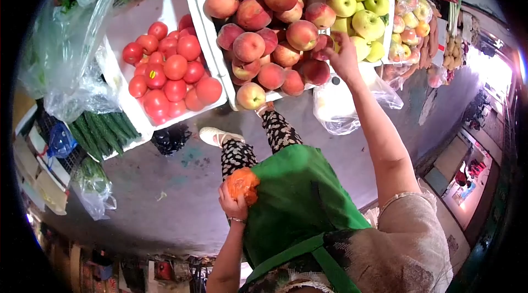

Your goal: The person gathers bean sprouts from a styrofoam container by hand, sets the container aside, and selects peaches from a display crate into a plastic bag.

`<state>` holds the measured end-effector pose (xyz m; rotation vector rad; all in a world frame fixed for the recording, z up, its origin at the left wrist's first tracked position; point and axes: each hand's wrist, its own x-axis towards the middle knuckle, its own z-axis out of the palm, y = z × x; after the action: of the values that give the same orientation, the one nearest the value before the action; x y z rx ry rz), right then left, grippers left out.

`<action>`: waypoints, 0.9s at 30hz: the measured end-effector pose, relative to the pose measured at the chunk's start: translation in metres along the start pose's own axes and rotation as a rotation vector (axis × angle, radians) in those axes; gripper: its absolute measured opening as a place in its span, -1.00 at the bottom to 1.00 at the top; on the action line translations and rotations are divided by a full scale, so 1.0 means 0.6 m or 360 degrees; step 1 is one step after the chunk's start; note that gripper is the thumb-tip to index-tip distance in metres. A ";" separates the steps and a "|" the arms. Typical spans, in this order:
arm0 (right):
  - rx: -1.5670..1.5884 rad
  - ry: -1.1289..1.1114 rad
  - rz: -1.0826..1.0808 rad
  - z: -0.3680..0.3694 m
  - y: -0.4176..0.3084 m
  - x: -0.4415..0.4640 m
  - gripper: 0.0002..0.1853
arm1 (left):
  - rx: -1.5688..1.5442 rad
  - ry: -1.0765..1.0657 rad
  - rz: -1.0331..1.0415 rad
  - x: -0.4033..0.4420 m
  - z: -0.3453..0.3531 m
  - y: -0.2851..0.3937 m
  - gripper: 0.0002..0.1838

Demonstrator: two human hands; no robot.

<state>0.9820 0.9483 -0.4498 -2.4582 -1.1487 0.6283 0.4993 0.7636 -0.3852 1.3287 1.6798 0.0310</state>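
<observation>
My left hand [233, 203] is closed round a crumpled orange cloth-like bundle [242, 185], held beside the green apron [302, 194]. My right hand [342, 57] reaches up to the boundary between the peaches [248, 47] and the green apples [368, 24]. Its fingers are apart and bent, close to a dark red peach [323, 47]; whether they touch it is hard to tell. Below that hand, a clear plastic bag [336, 107] hangs at the edge of the crate.
Tomatoes [175, 67] fill part of a white foam box [220, 34]. Cucumbers [102, 132] and plastic bags [82, 34] are on the left. Bagged fruit [410, 28] and root vegetables [454, 53] stand at the right. A dark bag [171, 139] lies beneath the stall.
</observation>
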 end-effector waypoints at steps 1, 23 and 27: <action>-0.0014 -0.0182 0.0019 -0.004 0.004 -0.005 -0.44 | -0.0004 0.0002 -0.0003 -0.004 0.001 -0.007 -0.38; -0.0172 0.0269 -0.0383 -0.050 -0.116 0.134 -0.22 | 0.0021 0.0065 0.0041 0.006 0.001 0.021 -0.41; -0.0011 0.0077 -0.0540 -0.035 -0.148 0.030 -0.22 | 0.0040 0.0075 0.0021 0.011 0.001 0.026 -0.44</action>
<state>0.9479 1.0135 -0.3930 -2.1957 -1.5027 0.4610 0.5116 0.7747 -0.3810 1.3675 1.7159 0.0496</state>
